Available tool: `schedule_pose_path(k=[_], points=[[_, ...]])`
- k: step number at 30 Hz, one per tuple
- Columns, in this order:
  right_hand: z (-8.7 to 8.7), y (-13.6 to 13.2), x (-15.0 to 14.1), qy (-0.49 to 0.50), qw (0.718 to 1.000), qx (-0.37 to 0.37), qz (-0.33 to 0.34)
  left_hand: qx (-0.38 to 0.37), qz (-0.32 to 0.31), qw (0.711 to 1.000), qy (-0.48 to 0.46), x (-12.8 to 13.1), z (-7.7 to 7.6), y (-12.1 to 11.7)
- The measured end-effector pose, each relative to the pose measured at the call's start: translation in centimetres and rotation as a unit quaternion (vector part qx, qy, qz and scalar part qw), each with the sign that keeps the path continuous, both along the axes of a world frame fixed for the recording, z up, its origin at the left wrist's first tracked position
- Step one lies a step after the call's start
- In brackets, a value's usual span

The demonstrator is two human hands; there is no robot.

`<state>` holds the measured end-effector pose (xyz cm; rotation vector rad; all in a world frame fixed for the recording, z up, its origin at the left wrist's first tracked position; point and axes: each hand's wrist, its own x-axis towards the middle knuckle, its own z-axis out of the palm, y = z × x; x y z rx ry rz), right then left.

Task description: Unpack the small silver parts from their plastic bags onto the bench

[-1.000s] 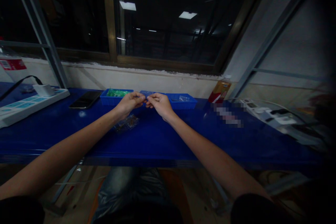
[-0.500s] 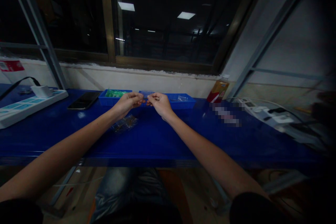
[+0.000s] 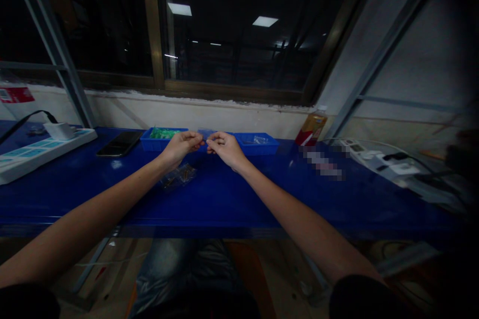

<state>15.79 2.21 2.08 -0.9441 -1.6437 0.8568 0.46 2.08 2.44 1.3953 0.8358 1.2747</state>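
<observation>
Side by side above the far part of the blue table [image 3: 239, 194], my left hand [image 3: 182, 147] and my right hand [image 3: 225, 148] meet in pinches, fingertips close together. Whatever lies between the fingers is too small and dark to make out. Behind the fingertips shows part of a middle blue bin [image 3: 205, 132], mostly covered by the hands. A blue bin with green pieces [image 3: 162, 133] stands just beyond my left hand. Past my right hand is a blue bin with clear pieces [image 3: 258, 149]. Small clear plastic packets [image 3: 183, 174] with brownish contents lie below my left wrist.
A phone [image 3: 119, 143] and a white power strip [image 3: 48, 149] with a plugged-in charger [image 3: 59, 130] lie on the left. At the right stand a drink bottle [image 3: 312, 128] and another power strip with plugs [image 3: 389, 167]. A window wall closes off the back.
My right hand has shifted slightly left, so its fingertips are closer to my left hand's. My left hand and the things on the table look the same.
</observation>
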Motion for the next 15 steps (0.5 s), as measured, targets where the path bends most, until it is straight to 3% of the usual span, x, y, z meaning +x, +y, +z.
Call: schedule_pose_path(k=[15], points=[[-0.36, 0.54, -0.03, -0.001, 0.997, 0.064, -0.042, 0.058, 0.001, 0.998, 0.012, 0.30, -0.52, 0.15]])
